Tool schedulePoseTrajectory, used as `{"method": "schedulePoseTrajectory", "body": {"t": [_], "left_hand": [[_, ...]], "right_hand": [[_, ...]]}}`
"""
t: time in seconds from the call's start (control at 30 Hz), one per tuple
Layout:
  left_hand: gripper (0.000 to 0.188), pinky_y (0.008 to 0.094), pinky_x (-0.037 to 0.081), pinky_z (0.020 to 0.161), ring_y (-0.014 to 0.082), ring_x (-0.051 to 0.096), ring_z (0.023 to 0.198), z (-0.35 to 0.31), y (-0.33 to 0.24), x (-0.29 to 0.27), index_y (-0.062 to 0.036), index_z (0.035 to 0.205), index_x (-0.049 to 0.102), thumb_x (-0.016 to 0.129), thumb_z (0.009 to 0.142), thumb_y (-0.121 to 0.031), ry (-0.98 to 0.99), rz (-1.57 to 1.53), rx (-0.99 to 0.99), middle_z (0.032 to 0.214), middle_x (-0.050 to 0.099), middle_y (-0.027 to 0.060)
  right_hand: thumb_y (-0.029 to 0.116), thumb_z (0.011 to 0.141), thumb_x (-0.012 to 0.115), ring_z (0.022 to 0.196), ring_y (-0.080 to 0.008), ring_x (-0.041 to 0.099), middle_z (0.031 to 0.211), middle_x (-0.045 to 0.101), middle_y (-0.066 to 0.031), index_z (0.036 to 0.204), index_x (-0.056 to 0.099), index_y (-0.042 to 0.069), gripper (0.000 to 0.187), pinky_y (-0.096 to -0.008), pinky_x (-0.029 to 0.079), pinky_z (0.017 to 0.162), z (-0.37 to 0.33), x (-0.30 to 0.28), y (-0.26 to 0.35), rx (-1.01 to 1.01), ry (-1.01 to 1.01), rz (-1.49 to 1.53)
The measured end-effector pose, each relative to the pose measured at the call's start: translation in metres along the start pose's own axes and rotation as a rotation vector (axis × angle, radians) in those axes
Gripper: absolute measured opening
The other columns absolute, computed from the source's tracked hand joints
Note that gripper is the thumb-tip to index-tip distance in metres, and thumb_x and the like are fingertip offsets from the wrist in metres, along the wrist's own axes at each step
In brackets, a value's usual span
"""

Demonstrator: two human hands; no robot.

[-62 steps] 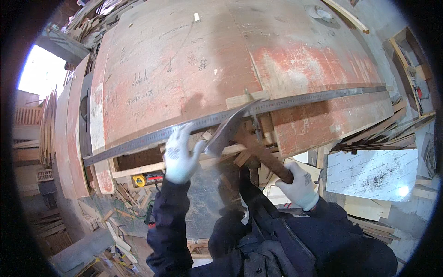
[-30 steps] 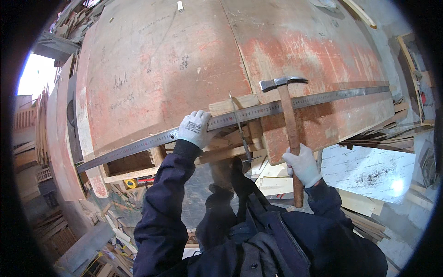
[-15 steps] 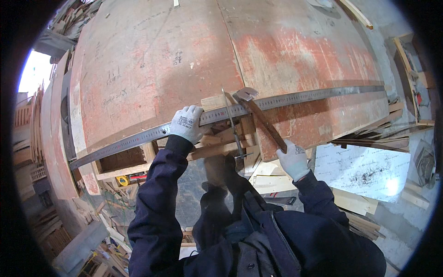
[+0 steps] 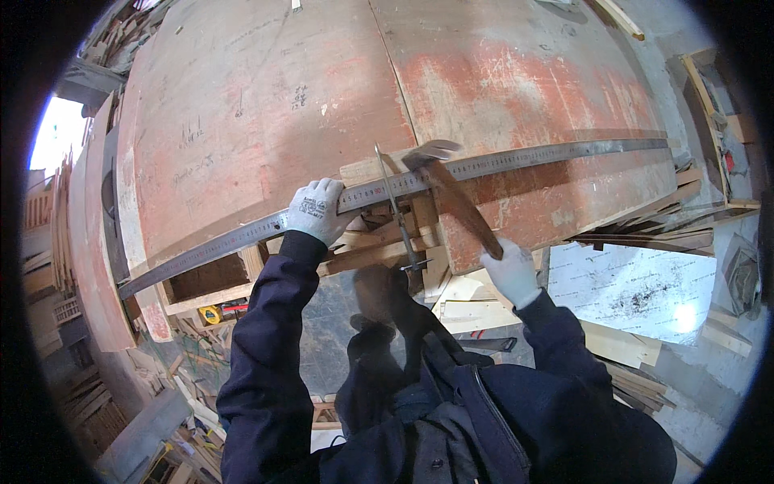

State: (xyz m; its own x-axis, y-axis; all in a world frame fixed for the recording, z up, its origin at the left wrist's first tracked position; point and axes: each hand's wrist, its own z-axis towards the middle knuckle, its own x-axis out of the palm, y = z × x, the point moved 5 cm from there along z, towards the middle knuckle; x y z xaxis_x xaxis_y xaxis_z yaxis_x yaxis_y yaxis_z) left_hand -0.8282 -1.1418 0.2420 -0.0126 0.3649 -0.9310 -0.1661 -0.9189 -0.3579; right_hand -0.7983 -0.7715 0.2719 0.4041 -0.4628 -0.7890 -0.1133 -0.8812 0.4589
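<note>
A long steel ruler (image 4: 532,159) lies across the near part of the worn reddish board (image 4: 242,161). My left hand (image 4: 317,211), in a white glove, is closed over the ruler left of centre, at the end of a short wood strip (image 4: 364,171). A bar clamp (image 4: 394,202) with a small cross handle at its lower end crosses the ruler just right of that hand. My gloved right hand (image 4: 513,274) is wrapped round the end of the wooden handle of a claw hammer (image 4: 466,208). The hammer's blurred head is over the ruler, beside the clamp; whether it touches anything I cannot tell.
Below the board's near edge is an open wooden frame (image 4: 205,284), with a yellow tape measure (image 4: 210,315) beneath it. A white printed sheet (image 4: 633,290) lies at the right. A saw (image 4: 488,344) is near my right sleeve. Scrap wood (image 4: 637,391) lies about.
The hammer's head has tilted, so its claw now points right, and my right hand has turned slightly with it. My left hand stays on the ruler. The whole view has shifted a little.
</note>
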Motion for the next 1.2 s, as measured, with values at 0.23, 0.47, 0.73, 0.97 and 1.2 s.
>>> {"method": "schedulePoseTrajectory", "body": {"t": [0.23,0.47,0.73,0.97,1.2], "left_hand": [[0.042,0.0449,0.050,0.084,0.0341,0.064,0.097,-0.001,-0.001,0.000,-0.0076,0.102,0.062,0.082,0.078,-0.036,-0.003,-0.007,0.002,0.100,0.065,0.0125],[0.043,0.0446,0.049,0.083,0.0340,0.063,0.098,0.000,-0.002,0.002,-0.0080,0.103,0.061,0.081,0.078,-0.037,0.028,0.043,-0.018,0.099,0.064,0.0121],[0.051,0.0457,0.047,0.093,0.0330,0.062,0.107,-0.004,-0.001,0.006,-0.0091,0.112,0.063,0.082,0.077,-0.041,0.046,0.041,-0.057,0.109,0.065,0.0116],[0.073,0.0551,0.029,0.119,0.0380,0.042,0.140,-0.064,-0.040,-0.005,-0.0064,0.143,0.048,0.077,0.079,-0.026,-0.145,0.161,-0.201,0.148,0.046,0.0195],[0.039,0.0458,0.048,0.098,0.0359,0.063,0.111,-0.360,-0.078,0.089,-0.0029,0.127,0.060,0.064,0.092,-0.020,-0.141,-0.513,-0.582,0.122,0.065,0.0196]], "right_hand": [[0.016,0.091,0.067,0.049,-0.0155,0.056,0.064,0.057,-0.0045,0.096,0.063,0.001,0.016,-0.0312,0.045,0.046,-0.085,0.021,-0.055,0.465,0.168,0.909],[0.018,0.089,0.071,0.048,-0.0155,0.055,0.063,0.055,-0.0040,0.095,0.063,0.001,0.020,-0.0325,0.045,0.046,-0.158,0.044,-0.145,0.669,0.077,0.803],[0.031,0.088,0.072,0.068,-0.0232,0.069,0.075,0.071,-0.0113,0.097,0.073,0.003,0.029,-0.0361,0.055,0.065,-0.219,0.100,-0.241,0.476,0.206,-0.008],[0.045,0.082,0.074,0.085,-0.0301,0.074,0.089,0.076,-0.0154,0.097,0.077,0.006,0.042,-0.0443,0.056,0.074,-0.150,0.245,-0.326,0.186,0.888,-0.334],[0.049,0.086,0.066,0.101,-0.0385,0.070,0.101,0.072,-0.0285,0.109,0.073,0.002,0.052,-0.0453,0.056,0.086,-0.194,0.215,-0.327,0.327,0.562,-0.570]]}}
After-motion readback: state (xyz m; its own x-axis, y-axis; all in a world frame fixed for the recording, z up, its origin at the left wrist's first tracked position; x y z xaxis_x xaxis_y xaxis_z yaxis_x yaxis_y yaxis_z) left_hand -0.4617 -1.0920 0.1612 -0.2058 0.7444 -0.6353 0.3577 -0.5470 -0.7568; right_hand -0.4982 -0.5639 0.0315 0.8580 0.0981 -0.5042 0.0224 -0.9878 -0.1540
